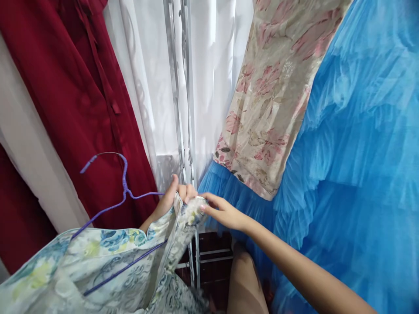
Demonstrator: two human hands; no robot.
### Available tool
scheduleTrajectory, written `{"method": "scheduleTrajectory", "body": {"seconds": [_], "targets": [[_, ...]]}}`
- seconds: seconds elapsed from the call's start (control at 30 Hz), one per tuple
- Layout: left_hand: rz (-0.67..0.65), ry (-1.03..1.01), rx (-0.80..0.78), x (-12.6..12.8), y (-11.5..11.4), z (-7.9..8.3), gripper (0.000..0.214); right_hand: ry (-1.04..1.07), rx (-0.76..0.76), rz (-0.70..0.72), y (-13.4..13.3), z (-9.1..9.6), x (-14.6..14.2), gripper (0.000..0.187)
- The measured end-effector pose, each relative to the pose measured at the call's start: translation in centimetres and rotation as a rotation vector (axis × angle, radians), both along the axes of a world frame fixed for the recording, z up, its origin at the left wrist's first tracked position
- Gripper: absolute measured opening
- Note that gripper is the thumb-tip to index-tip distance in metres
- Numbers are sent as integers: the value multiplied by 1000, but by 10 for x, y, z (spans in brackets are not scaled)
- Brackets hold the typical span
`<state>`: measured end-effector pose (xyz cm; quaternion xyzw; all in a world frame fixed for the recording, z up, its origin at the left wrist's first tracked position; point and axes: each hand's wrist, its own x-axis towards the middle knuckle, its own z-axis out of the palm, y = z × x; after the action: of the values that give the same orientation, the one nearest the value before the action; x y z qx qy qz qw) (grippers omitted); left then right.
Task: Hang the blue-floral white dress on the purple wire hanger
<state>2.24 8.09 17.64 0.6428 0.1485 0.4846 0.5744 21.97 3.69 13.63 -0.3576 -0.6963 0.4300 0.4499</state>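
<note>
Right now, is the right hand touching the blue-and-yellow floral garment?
Touching. In the head view, the right hand has its thumb tip on the blue-and-yellow floral garment, with no gap visible there.

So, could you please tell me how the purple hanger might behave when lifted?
The purple hanger is probably light, its frame looking thin. It likely feels fairly stiff, as its lower bar runs straight. Its open hook may snag.
</note>
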Motion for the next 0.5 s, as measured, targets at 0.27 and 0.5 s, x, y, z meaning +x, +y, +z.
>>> {"method": "scheduleTrajectory", "body": {"seconds": [0.27, 0.5], "targets": [[-247, 108, -178, 30, -16, -5, 73, 413, -550, 25, -53, -9, 27, 48], [-304, 59, -342, 45, -9, -29, 32, 539, -487, -134, -75, -15, 44, 41]]}}
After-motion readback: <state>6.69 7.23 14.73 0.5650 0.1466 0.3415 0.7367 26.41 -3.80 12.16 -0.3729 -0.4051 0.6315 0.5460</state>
